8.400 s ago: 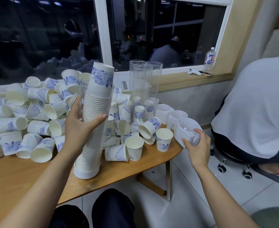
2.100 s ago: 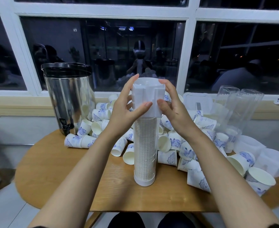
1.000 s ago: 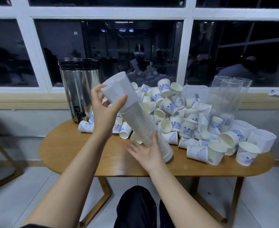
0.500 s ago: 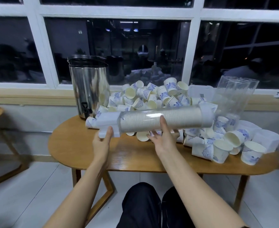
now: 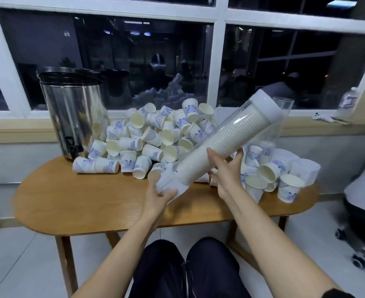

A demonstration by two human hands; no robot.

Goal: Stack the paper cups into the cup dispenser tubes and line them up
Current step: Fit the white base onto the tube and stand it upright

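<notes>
One cup dispenser tube (image 5: 231, 136) packed full, held tilted over the wooden table (image 5: 80, 201). Gripped at the low end by the left hand (image 5: 158, 196), wrapped round the middle by the right hand (image 5: 224, 168). Many loose paper cups (image 5: 151, 134) left heaped behind, plus an empty tube (image 5: 284, 106) to fill.

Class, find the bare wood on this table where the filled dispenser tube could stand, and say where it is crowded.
Bare: the left front of the table, bordered by the urn, the loose cups and the near edge. Crowded: the back and right end, under cups.
</notes>
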